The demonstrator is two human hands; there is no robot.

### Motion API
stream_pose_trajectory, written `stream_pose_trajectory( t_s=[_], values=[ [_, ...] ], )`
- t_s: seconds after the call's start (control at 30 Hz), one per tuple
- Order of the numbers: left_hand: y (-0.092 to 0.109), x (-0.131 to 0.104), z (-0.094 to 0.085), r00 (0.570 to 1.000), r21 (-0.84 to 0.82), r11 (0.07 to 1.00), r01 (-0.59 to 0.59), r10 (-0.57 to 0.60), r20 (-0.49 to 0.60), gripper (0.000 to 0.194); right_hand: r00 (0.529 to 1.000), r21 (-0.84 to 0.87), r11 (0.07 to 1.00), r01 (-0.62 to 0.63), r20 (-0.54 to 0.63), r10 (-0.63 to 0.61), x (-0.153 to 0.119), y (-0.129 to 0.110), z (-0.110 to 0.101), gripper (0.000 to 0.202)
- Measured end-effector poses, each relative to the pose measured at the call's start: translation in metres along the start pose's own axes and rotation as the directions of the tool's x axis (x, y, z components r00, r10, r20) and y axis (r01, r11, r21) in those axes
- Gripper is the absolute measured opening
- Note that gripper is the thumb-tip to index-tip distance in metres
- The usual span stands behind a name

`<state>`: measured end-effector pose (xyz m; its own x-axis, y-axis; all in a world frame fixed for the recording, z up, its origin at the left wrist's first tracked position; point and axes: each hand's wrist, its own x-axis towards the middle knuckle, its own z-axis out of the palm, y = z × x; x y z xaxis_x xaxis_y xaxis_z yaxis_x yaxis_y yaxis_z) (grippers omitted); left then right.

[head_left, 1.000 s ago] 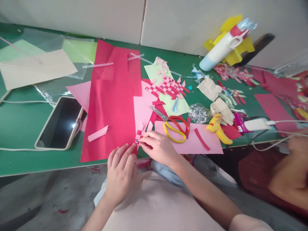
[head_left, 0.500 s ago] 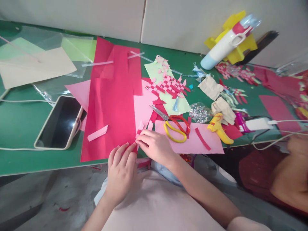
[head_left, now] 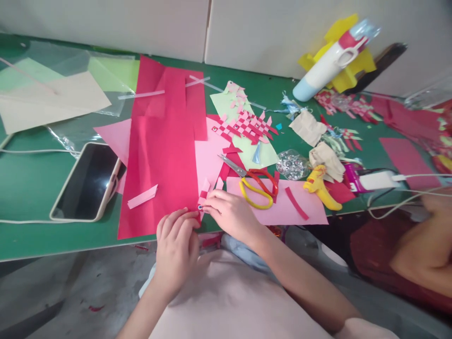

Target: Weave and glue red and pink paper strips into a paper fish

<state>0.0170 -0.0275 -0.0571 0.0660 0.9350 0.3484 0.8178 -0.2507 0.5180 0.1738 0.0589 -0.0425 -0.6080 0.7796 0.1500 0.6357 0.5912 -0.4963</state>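
A small pink-and-red woven paper fish (head_left: pixel 204 194) lies at the lower right edge of the large red paper sheet (head_left: pixel 165 165), partly covered by both hands. My left hand (head_left: pixel 177 235) holds its near end, fingers bent over it at the table's front edge. On it shows a small googly eye (head_left: pixel 200 207). My right hand (head_left: pixel 229 212) is closed, thumb and fingertips pinched at the eye's right side. Scissors (head_left: pixel 252 181) with red and yellow handles lie beyond my right hand on pink paper (head_left: pixel 282 207). A folded pink strip (head_left: pixel 142 197) rests on the red sheet.
Finished woven paper fish (head_left: pixel 243 127) lie on pale green card. A phone (head_left: pixel 86 181) is at the left. To the right are a bag of googly eyes (head_left: pixel 292 165), a yellow glue gun (head_left: pixel 322 188), a white power bank (head_left: pixel 378 180) and a bottle (head_left: pixel 332 61). Another person's arm (head_left: pixel 420 245) shows at right.
My right fingertips have shifted slightly right, and the googly eye now shows beside them. My left fingers have drawn back slightly. Everything else lies as before.
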Motion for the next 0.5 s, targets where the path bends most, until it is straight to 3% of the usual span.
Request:
stream_pose_trajectory(
  t_s=[0.13,0.27,0.5],
  values=[
    [0.002,0.004,0.004,0.994,0.167,0.983,0.074,-0.06,-0.088,0.027,0.996,-0.03,1.0,-0.004,-0.093,0.001,-0.01,0.004,-0.003,0.013],
    [0.008,0.008,0.011,0.995,0.316,0.945,0.08,-0.057,-0.081,0.028,0.995,-0.034,0.999,-0.039,-0.098,0.035,-0.018,0.008,0.002,0.009],
    [0.014,0.017,0.015,0.976,0.131,0.971,0.201,-0.187,-0.113,0.015,0.985,0.013,0.999,-0.052,-0.167,0.054,-0.024,0.009,0.009,0.012]
  ],
)
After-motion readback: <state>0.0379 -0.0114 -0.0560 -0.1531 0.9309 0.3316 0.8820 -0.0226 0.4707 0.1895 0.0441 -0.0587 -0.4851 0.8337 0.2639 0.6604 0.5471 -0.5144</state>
